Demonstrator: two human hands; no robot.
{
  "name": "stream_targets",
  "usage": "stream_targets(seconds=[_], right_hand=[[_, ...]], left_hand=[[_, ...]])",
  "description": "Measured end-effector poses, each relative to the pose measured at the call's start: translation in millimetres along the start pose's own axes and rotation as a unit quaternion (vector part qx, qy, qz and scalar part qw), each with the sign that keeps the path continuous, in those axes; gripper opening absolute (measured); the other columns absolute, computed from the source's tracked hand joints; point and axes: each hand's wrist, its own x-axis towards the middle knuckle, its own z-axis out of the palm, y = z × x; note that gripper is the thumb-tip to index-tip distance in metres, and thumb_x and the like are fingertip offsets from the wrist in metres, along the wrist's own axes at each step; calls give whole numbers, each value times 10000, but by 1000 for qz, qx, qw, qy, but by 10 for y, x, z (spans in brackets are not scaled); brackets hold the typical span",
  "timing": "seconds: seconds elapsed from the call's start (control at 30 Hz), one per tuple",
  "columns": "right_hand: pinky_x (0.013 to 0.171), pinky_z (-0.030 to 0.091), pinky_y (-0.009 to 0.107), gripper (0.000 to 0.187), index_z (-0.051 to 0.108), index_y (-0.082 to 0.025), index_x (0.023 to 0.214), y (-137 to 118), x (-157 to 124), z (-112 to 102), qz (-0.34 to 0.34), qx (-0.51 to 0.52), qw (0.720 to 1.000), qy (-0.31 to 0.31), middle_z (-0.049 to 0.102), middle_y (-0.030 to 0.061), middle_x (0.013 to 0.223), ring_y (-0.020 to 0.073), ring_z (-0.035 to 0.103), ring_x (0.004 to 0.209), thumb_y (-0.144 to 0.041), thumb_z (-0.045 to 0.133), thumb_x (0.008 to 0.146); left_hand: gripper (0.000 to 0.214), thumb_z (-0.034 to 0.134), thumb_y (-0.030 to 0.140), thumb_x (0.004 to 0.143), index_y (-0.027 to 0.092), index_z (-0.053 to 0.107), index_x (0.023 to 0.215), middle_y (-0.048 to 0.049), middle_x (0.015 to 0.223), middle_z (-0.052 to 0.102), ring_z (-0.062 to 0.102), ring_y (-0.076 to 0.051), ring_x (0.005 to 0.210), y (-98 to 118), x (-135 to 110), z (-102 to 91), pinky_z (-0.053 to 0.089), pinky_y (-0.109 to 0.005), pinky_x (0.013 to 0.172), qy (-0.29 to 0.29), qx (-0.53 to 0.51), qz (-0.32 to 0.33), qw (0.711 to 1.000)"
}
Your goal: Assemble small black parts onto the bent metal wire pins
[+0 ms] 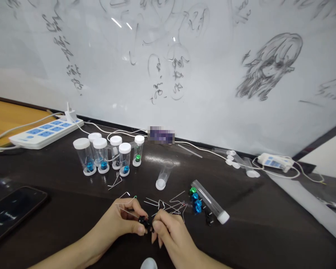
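My left hand [120,220] pinches a thin bent wire [126,203] and a small black part [143,221] over the dark table [72,209]. My right hand [168,229] meets it from the right, fingertips closed on the same black part. Just beyond my hands lies a loose pile of bent wires [168,205]. Blue and green knobs [196,201] sit beside a clear tube [210,201] lying on its side.
Several capped clear vials [109,153] with blue or green pieces stand at the back left. An open tube [164,176], more tubes [238,160], a power strip [46,132], a phone [11,213] and a whiteboard [184,67] surround the spot.
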Motion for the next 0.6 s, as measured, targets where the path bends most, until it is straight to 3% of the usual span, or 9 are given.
stream_targets(seconds=[0.17,0.23,0.37,0.5,0.6], right_hand=[[594,410,215,498,553,-169,713,-34,-7,-8,-13,-17,1000,-1,548,-5,596,114,553,555,-398,240,1025],[592,405,214,440,556,-174,734,-57,0,-11,-3,-25,1000,-3,528,-18,586,112,545,552,-364,284,1022],[585,394,212,64,557,-199,928,-45,10,6,23,-19,999,27,510,-56,605,109,520,547,-259,535,926],[559,391,207,152,544,-210,981,-7,3,22,38,23,998,47,497,-67,619,109,521,542,-247,630,862],[568,405,213,165,547,-192,971,-19,0,5,21,53,998,37,513,-49,625,114,533,554,-350,505,948]], left_hand=[[236,858,123,511,161,679,661,7,681,704,629,-138,625,46,-9,32,458,-231,602,21,22,8,1000],[241,859,133,520,164,669,665,9,699,698,624,-138,649,60,-17,31,457,-234,624,25,29,10,999],[217,843,150,575,168,654,682,20,715,674,611,-134,702,95,-32,22,450,-233,669,12,37,12,999],[220,841,155,582,167,652,695,20,730,661,606,-135,709,119,-24,22,449,-238,672,2,30,9,1000],[219,838,159,589,166,658,713,14,750,656,610,-139,706,108,-19,19,458,-249,675,2,27,8,1000]])
